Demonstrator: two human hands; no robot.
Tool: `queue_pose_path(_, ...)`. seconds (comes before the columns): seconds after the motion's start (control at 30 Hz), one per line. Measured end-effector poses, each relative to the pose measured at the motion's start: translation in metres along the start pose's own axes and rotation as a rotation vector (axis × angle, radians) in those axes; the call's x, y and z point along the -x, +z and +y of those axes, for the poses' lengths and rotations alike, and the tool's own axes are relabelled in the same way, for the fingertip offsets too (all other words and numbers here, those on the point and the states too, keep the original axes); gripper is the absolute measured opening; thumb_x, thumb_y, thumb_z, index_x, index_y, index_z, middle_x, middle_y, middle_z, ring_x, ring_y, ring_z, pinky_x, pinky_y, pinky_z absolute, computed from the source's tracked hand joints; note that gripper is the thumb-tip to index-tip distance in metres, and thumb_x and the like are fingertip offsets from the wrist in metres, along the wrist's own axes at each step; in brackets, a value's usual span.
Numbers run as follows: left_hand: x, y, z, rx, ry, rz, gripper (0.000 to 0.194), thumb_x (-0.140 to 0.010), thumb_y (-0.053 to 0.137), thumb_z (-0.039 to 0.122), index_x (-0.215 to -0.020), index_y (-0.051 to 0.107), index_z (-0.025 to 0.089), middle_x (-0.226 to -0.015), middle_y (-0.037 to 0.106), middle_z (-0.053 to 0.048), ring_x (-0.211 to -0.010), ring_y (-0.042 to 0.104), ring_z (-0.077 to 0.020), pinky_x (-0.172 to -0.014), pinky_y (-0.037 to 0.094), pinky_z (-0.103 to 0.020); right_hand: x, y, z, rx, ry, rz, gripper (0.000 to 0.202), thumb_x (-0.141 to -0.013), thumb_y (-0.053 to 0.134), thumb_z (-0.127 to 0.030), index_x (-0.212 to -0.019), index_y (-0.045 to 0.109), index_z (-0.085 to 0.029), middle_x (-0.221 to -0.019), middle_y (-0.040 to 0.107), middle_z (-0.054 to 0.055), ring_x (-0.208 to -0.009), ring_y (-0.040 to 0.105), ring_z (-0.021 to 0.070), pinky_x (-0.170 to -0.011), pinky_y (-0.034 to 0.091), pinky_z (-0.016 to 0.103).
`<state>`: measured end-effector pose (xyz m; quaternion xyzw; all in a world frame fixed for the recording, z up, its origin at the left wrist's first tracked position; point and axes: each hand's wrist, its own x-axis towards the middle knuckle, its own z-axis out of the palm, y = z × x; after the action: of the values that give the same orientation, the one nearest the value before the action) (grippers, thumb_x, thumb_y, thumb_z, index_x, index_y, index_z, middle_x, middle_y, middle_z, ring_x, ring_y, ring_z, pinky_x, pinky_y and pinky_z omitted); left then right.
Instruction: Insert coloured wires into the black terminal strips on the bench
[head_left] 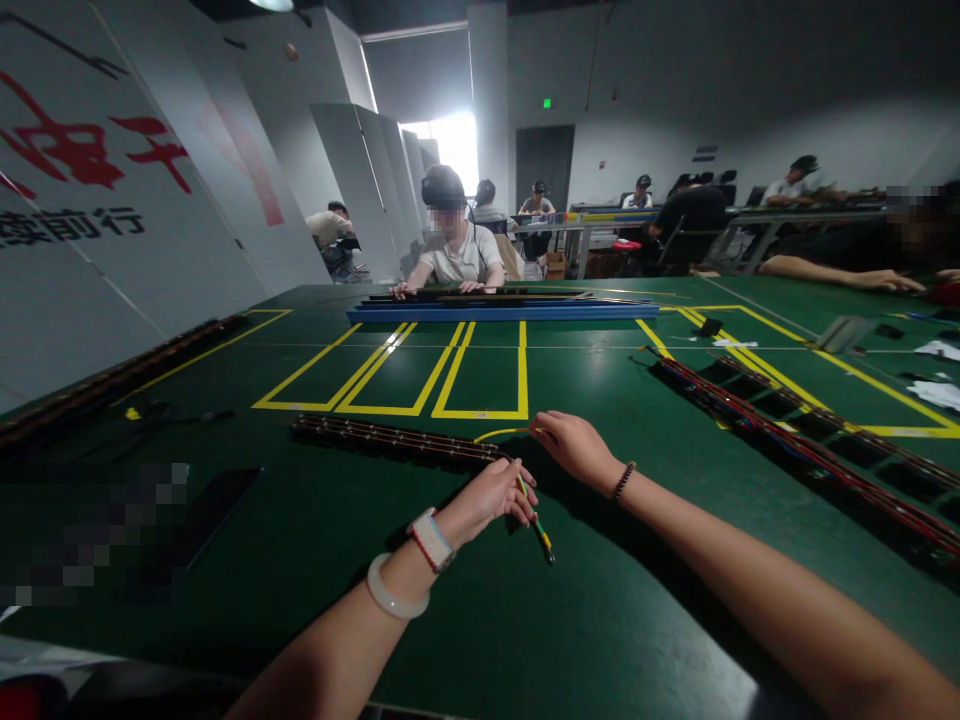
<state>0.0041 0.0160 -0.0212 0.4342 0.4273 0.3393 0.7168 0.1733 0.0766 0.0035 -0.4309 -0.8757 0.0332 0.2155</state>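
Note:
A long black strip with copper-coloured lines (390, 438) lies on the green table. At its right end, my left hand (491, 495) has its fingers closed around a yellow-and-green wire (541, 535), whose dark tip hangs out below toward me. Just right of the strip, my right hand (574, 448) pinches the end of a thin yellow wire (499, 433) that arches up from the strip. The exact grip of the left fingertips is partly hidden by the hand itself.
Red and dark wire bundles (750, 420) and another black strip (832, 425) lie at right. A blue channel (502, 313) crosses the far side, where a person works. Yellow tape (480, 414) marks the table (390, 640). A dark flat object (221, 510) lies left.

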Motion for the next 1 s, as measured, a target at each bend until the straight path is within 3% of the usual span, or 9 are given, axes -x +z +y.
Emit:
queue_pose_path(0.33,0.006,0.008,0.004,-0.048,0.014,0.009,0.026,-0.087,0.048,0.036,-0.084,0.051,0.010,-0.075,0.063,-0.010,-0.060,0.062,-0.0115,-0.059,0.049,-0.023,0.000,0.022,0.012,0.204,-0.185,-0.079,0.016,-0.090,0.048,-0.021,-0.091,0.064,-0.019,-0.080,0.057,0.005,-0.074,0.049,0.0152,-0.069,0.030,0.027)
queue_pose_path(0.5,0.006,0.005,0.005,-0.220,-0.003,0.057,0.033,-0.087,0.040,0.045,-0.087,0.047,0.014,-0.062,0.061,-0.003,-0.040,0.052,-0.0088,-0.042,0.041,-0.021,0.003,0.025,0.016,0.170,-0.203,-0.037,0.022,-0.092,0.044,-0.023,-0.100,0.064,-0.020,-0.082,0.057,0.006,-0.079,0.046,0.0173,-0.074,0.030,0.028)
queue_pose_path(0.67,0.003,-0.003,0.008,-0.546,0.034,0.173,0.033,-0.089,0.033,0.042,-0.080,0.049,0.015,-0.046,0.051,0.004,-0.029,0.036,-0.0071,-0.036,0.028,-0.018,0.003,0.028,0.019,0.122,-0.169,-0.016,0.024,-0.093,0.042,-0.024,-0.104,0.063,-0.019,-0.085,0.058,0.006,-0.084,0.047,0.0179,-0.077,0.032,0.029)
queue_pose_path(0.87,0.012,0.000,0.007,-1.146,0.215,0.399,0.033,-0.088,0.037,0.041,-0.076,0.056,0.017,-0.056,0.056,-0.004,-0.052,0.055,-0.0158,-0.054,0.035,-0.024,0.005,0.027,0.018,0.099,-0.162,0.002,0.024,-0.092,0.044,-0.025,-0.105,0.062,-0.018,-0.088,0.058,0.007,-0.085,0.048,0.0182,-0.078,0.033,0.029)
queue_pose_path(1.0,0.016,0.005,0.010,-1.457,0.230,0.407,0.037,-0.090,0.032,0.041,-0.082,0.058,0.017,-0.068,0.061,-0.009,-0.061,0.059,-0.0195,-0.059,0.036,-0.026,0.004,0.027,0.017,0.077,-0.157,0.011,0.025,-0.092,0.043,-0.027,-0.105,0.063,-0.017,-0.088,0.059,0.008,-0.085,0.049,0.0186,-0.078,0.034,0.030)
